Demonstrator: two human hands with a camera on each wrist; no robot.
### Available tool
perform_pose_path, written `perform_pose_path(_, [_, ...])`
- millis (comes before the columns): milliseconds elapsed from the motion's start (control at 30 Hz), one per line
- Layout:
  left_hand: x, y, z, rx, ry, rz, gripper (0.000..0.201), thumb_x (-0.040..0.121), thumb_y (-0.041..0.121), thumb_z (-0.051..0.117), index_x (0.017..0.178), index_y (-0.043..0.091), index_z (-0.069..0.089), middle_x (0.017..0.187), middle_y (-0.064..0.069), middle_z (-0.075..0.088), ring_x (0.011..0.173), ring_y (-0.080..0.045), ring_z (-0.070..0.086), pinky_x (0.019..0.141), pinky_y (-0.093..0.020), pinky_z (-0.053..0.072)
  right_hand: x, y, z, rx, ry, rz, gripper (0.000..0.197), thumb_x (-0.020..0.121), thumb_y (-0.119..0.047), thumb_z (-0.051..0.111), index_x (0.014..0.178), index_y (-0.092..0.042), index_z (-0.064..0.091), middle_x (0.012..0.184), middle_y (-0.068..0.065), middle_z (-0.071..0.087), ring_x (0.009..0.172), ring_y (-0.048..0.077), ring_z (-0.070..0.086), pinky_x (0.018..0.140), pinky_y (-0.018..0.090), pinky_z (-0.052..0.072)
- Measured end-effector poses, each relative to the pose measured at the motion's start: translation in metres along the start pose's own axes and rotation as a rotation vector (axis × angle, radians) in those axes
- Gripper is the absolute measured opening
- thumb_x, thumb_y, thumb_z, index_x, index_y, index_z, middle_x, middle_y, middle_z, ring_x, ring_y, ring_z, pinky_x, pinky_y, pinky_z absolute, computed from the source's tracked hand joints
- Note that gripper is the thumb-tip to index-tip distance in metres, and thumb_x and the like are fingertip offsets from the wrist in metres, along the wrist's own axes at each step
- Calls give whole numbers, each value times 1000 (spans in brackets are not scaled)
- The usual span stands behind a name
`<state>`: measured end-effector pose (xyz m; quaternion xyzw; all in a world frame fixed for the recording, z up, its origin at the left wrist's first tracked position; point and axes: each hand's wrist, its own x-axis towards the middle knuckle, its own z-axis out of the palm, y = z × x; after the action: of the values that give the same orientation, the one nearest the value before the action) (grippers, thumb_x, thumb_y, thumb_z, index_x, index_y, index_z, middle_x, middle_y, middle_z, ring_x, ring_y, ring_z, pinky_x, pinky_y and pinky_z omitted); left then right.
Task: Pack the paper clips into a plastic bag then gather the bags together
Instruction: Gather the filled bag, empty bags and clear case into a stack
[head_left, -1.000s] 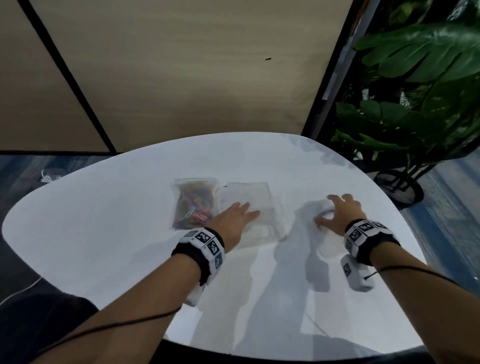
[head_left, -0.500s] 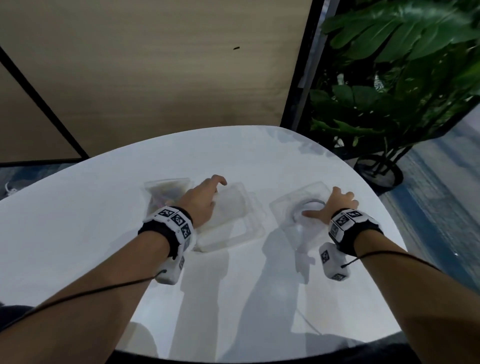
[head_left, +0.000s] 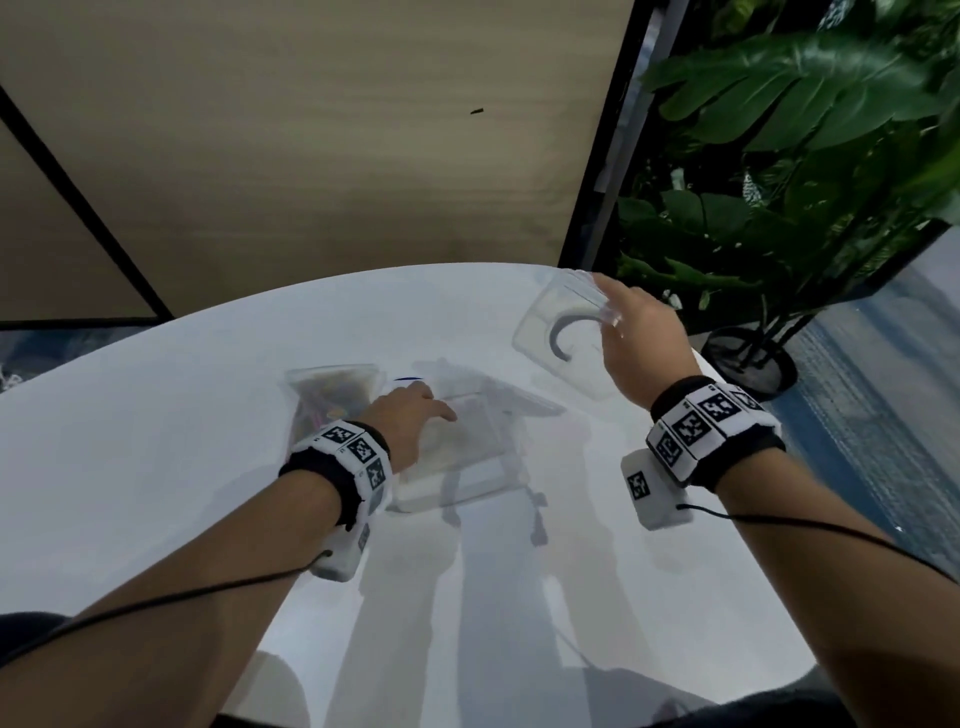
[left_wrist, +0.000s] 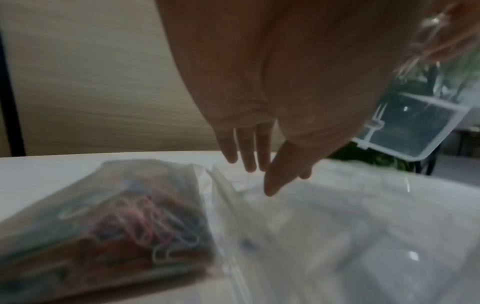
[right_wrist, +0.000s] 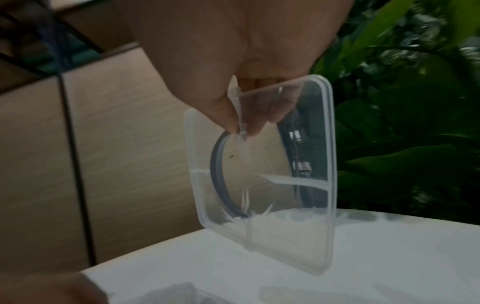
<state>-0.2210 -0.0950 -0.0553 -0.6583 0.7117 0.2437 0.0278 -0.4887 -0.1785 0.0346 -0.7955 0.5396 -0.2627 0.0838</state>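
A clear bag of coloured paper clips (head_left: 327, 400) (left_wrist: 116, 222) lies on the white table (head_left: 156, 467), left of my left hand (head_left: 431, 405) (left_wrist: 259, 176). That hand has straight fingers and its thumb tip touches a stack of empty clear plastic bags (head_left: 457, 452) (left_wrist: 337, 226). My right hand (head_left: 608, 306) (right_wrist: 244, 125) pinches the edge of a clear square plastic box (head_left: 561, 332) (right_wrist: 259, 185) with a dark ring inside. The box hangs tilted above the table's far right part.
A large potted plant (head_left: 779, 156) stands just off the table's right edge, its black pot (head_left: 753, 358) on the floor. A beige wall panel (head_left: 311, 156) stands behind the table. The table's rounded edge curves close behind the lifted box.
My right hand has taken hold of the clear box and raised it off the table, away from me. My left hand stays on the stack of empty bags.
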Motion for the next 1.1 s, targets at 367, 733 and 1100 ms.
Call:
perform_pose_path(367, [-62, -43, -43, -311, 226, -216, 42, 94, 10, 53, 135, 10, 59, 121, -9, 64, 115, -26, 59, 87, -16, 40, 13, -55, 82, 431, -521, 393, 59, 88, -8, 62, 143, -18, 44, 104, 10, 64, 87, 23, 60, 68, 25, 46])
perform_pose_path(733, [-52, -31, -11, -573, 49, -320, 61, 94, 32, 67, 143, 2, 47, 90, -7, 70, 97, -27, 73, 98, -40, 54, -8, -57, 111, -14, -650, 460, 36, 93, -11, 53, 128, -2, 57, 129, 15, 61, 116, 31, 60, 92, 31, 48])
perform_pose_path(1100, [-47, -22, -6, -492, 152, -416, 66, 87, 41, 74, 140, 8, 53, 131, -7, 65, 127, -23, 56, 112, -33, 40, -14, -52, 124, 216, -557, 627, 44, 94, -14, 50, 138, -15, 52, 133, 15, 59, 119, 31, 61, 99, 39, 52])
